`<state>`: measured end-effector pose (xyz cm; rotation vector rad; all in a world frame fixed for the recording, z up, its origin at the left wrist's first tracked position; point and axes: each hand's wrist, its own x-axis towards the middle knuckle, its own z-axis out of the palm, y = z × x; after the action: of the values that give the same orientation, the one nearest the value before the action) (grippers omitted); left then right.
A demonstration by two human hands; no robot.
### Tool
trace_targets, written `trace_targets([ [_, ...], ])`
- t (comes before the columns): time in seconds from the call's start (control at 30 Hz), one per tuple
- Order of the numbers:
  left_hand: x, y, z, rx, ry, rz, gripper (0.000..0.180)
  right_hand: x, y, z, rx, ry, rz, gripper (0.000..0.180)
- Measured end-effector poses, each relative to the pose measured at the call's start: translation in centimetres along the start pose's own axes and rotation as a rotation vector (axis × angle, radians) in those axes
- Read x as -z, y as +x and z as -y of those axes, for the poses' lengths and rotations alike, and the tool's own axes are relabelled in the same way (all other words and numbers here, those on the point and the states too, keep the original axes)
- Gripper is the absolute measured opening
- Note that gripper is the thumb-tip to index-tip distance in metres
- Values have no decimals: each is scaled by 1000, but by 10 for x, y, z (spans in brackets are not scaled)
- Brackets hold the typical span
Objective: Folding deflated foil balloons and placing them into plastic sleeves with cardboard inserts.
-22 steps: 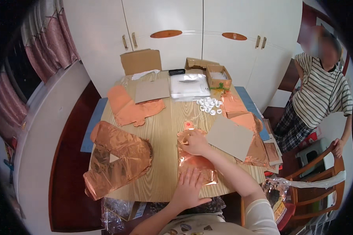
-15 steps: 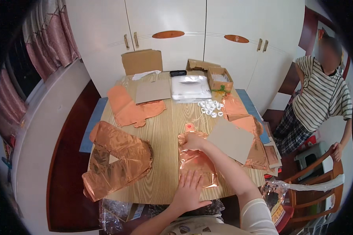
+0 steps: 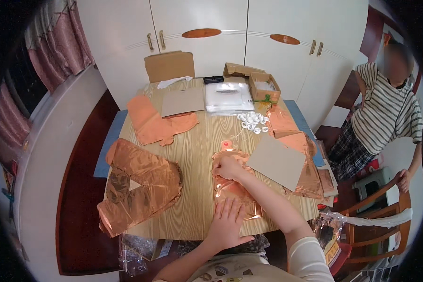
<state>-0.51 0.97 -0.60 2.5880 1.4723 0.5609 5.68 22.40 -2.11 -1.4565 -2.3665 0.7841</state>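
A flat rose-gold foil balloon lies on the wooden table in front of me. My left hand rests flat on its near end, fingers spread. My right hand is closed on the balloon's far part, near a small pink tag. Left of it lies a pile of larger crumpled rose-gold foil balloons. A grey cardboard sheet lies just right of my right hand.
More foil balloons lie at the far left and along the right edge. Cardboard boxes, clear bags and small white rolls sit at the back. A person in a striped shirt stands at right, beside a wooden chair.
My left hand has slid slightly along the near end of the balloon. The right hand stays on the far part. The view has shifted a little.
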Motion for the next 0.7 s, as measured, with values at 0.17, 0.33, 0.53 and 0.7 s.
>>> trace_targets([
  [0.17, 1, -1, 1, 4, 28, 26, 100, 4, -6, 3, 28, -3, 95, 38],
  [0.33, 0, -2, 0, 38, 20, 61, 102, 5, -61, -2, 455, -222, -154, 89],
  [0.53, 1, -2, 0, 38, 34, 62, 102, -7, -53, -1, 251, -163, -150, 94],
  [0.7, 2, -2, 0, 30, 40, 74, 101, -1, -11, -5, 57, -199, -96, 89],
])
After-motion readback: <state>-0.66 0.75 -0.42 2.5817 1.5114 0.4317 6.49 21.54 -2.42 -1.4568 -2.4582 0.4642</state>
